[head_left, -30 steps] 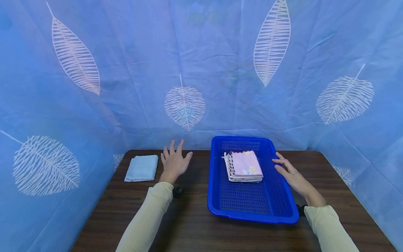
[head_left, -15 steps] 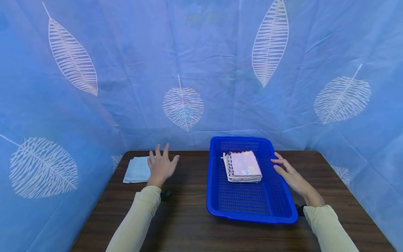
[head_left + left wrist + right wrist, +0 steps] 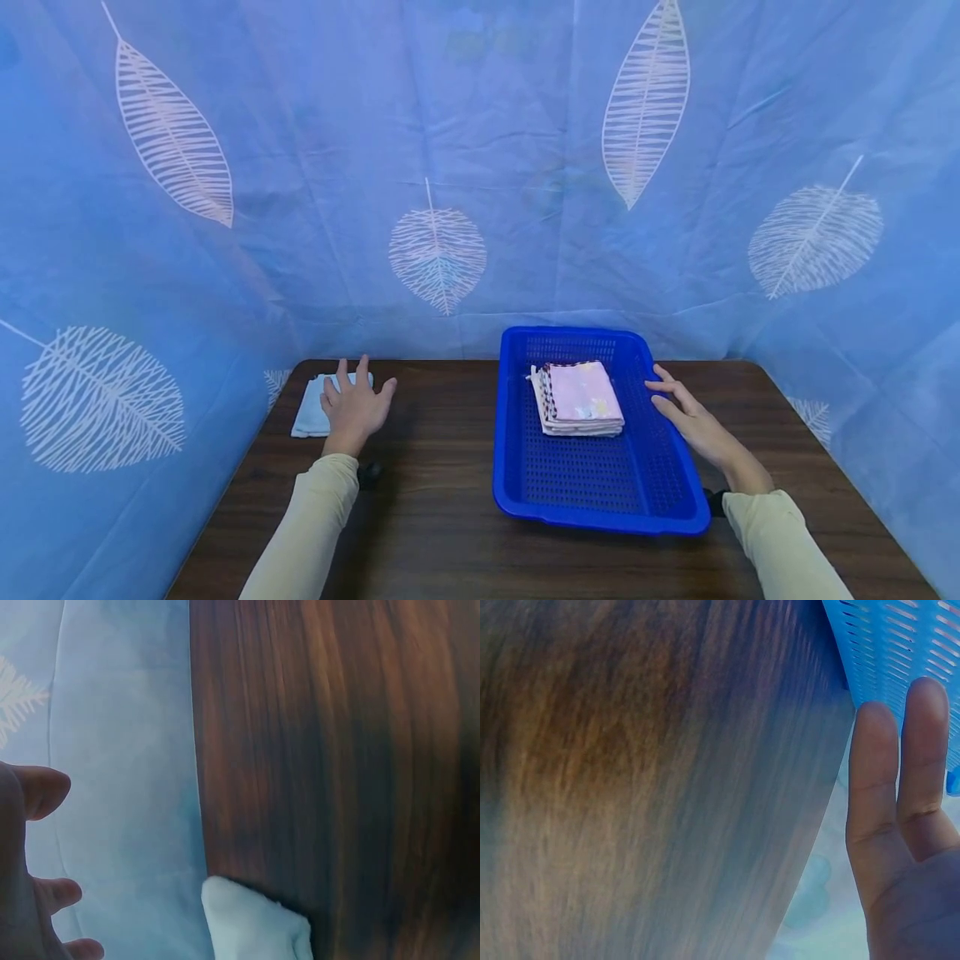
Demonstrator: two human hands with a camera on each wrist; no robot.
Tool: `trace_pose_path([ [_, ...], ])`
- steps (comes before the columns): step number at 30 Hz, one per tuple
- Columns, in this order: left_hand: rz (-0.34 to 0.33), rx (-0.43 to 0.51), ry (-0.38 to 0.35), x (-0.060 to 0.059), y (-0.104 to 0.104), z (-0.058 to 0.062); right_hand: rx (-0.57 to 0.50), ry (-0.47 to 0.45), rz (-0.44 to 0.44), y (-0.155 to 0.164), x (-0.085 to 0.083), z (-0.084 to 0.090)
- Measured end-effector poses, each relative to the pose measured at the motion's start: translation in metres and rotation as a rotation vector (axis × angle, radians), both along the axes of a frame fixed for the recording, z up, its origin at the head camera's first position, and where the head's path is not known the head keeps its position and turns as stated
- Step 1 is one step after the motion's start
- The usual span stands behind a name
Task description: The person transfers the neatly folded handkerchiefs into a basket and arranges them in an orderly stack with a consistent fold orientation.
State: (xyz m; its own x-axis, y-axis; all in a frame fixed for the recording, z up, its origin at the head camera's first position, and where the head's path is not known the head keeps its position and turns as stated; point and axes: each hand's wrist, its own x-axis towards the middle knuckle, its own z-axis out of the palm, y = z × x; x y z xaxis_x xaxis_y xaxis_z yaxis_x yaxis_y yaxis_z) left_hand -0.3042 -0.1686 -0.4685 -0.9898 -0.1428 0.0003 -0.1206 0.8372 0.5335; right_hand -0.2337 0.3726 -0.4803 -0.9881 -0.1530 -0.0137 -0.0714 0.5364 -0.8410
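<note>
Reaching with spread left hand (image 3: 354, 406) over folded blue cloth (image 3: 309, 408) left of basket (image 3: 600, 508); flat right hand (image 3: 693, 421) steadying its rim.

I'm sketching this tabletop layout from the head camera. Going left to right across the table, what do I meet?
Light blue folded cloth → left hand over the cloth's right part → bare dark wood table → blue basket holding a folded cloth stack → right hand at the basket's right rim.
</note>
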Motion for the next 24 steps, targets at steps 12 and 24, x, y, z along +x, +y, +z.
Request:
trace_pose_path([
  [12,0.071,0.033,-0.013,-0.001,-0.031,-0.004,0.027,-0.001,-0.020,0.000,-0.001,-0.002],
  [24,0.169,0.066,-0.052,-0.001,-0.048,-0.012,-0.002,0.011,-0.011,-0.002,0.000,-0.001],
])
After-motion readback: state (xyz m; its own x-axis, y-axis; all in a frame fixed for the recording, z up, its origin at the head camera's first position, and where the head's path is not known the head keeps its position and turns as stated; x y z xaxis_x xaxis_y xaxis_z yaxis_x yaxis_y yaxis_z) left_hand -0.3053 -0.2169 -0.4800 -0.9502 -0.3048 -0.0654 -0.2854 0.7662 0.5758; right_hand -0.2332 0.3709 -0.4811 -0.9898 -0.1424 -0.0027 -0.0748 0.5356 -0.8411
